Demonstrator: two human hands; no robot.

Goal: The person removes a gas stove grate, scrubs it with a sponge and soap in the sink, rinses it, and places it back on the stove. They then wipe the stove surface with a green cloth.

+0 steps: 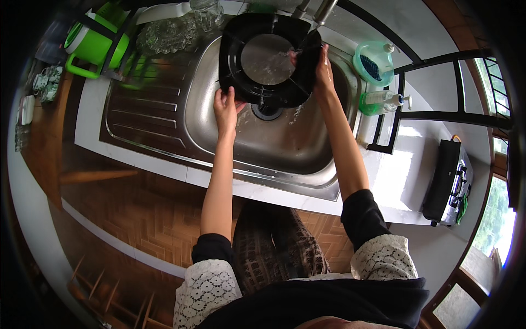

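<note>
A black square-cornered plate with a large round hole [231, 61] is held tilted over the stainless steel sink [287, 140]. My left hand [227, 107] grips its lower left edge, the thumb on the near face. At the right edge, my right hand [324, 74] holds the plate, with some fingertips showing through the hole. Water from the metal faucet [326, 11] runs onto the plate's upper right part and splashes down. Beneath the plate, the dark sink drain [266, 112] is partly covered.
Left of the basin is a ribbed drainboard [144, 111], with glass dishes [166, 36] and a green pitcher [92, 45] behind. On the right stand a pale green bowl [372, 66], a soap pump bottle [378, 103], a black metal rack [456, 88] and a gas stove [446, 181].
</note>
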